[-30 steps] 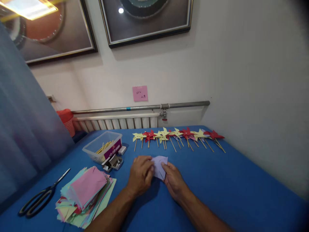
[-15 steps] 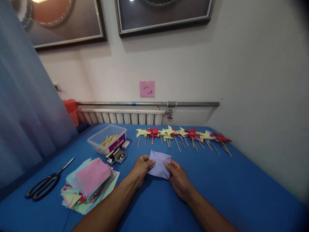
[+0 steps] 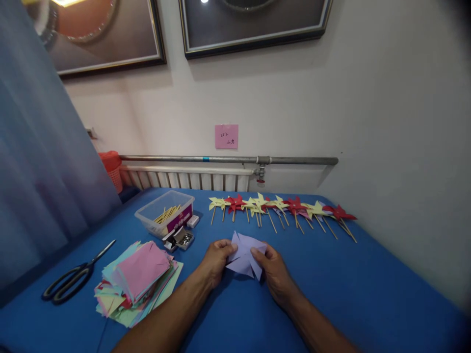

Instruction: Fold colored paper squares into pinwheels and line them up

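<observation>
Our two forearms reach up across the blue table (image 3: 368,294) and meet at its middle. Our left hand (image 3: 217,257) pinches the left edge of the lilac paper (image 3: 245,255), fingers curled; our right hand (image 3: 274,269) grips its right side at 3 o'clock, thumb on top. The paper sits between both hands, partly folded, its flaps lifted. At 12 o'clock lies a row of pinwheels (image 3: 281,208). On the wall, a pink note (image 3: 226,136) bears handwriting too small to read.
</observation>
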`<state>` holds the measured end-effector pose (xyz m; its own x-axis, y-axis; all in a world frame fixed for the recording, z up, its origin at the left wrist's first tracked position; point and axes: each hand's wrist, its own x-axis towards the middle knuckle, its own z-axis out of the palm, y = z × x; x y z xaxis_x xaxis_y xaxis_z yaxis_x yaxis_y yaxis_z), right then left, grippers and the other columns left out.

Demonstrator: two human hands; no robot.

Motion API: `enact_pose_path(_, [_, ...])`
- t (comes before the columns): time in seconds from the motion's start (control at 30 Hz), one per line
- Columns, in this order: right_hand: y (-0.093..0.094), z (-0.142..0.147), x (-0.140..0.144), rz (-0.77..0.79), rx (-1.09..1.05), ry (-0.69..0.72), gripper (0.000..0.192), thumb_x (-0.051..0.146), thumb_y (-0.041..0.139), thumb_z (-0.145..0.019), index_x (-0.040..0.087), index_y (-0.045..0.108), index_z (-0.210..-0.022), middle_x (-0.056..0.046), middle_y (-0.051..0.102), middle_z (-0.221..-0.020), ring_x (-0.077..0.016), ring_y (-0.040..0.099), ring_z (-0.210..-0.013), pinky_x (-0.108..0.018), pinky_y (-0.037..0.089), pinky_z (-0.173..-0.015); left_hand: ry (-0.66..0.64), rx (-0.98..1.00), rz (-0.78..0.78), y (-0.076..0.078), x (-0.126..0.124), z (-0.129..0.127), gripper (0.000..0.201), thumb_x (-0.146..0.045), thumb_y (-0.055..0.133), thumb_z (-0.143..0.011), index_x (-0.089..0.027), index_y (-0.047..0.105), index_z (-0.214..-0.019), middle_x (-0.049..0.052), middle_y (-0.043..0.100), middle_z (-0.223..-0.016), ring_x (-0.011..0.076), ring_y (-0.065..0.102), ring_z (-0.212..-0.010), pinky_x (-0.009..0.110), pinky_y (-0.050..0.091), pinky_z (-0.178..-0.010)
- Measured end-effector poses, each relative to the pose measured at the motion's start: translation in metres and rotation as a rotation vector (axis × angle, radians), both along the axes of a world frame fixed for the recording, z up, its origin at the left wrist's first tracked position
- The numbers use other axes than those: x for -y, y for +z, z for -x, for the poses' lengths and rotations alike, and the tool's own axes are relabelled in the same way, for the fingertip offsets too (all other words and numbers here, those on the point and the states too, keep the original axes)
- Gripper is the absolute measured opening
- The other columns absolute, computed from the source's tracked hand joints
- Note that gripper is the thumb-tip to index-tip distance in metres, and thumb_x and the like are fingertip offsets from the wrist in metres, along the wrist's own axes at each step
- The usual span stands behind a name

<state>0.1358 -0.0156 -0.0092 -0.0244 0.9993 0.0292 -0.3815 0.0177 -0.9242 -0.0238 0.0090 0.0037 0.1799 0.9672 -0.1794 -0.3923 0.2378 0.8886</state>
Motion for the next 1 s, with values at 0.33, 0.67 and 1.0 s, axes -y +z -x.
enact_pose_path(0.33, [-0.002, -0.002, -0.001, 0.039, 0.100, -0.054, 0.044, 0.057, 0.080, -0.071, 0.018, 0.074, -0.091, -0.003, 0.076, -0.074, -0.0212, 0.067, -0.065, -0.031, 0.050, -0.062, 0.016, -0.004, 0.023, 0.001, 0.003, -0.002, 0.040, -0.034, 0.090, -0.047, -0.012, 0.066, -0.071, 0.001, 0.066, -0.060, 0.0119, 0.055, -0.052, 0.025, 0.041, -0.055])
enact_pose_path(0.67, [0.014, 0.005, 0.009, 0.071, -0.085, 0.075, 0.044, 0.049, 0.081, -0.074, 0.019, 0.073, -0.105, -0.008, 0.079, -0.091, -0.0281, 0.072, -0.087, -0.039, 0.056, -0.077, 0.104, -0.021, 0.022, -0.002, -0.001, -0.002, 0.034, -0.029, 0.086, -0.047, -0.015, 0.061, -0.066, -0.001, 0.063, -0.055, 0.0095, 0.051, -0.047, 0.023, 0.039, -0.051])
enact_pose_path(1.0, [-0.005, 0.008, 0.003, 0.154, 0.043, -0.050, 0.046, 0.049, 0.087, -0.064, 0.015, 0.075, -0.093, -0.007, 0.079, -0.081, -0.0257, 0.072, -0.073, -0.037, 0.055, -0.072, 0.201, -0.209, -0.093, -0.009, 0.000, -0.010, 0.028, -0.030, 0.079, -0.053, -0.016, 0.059, -0.068, -0.004, 0.057, -0.052, 0.0085, 0.045, -0.046, 0.022, 0.035, -0.047])
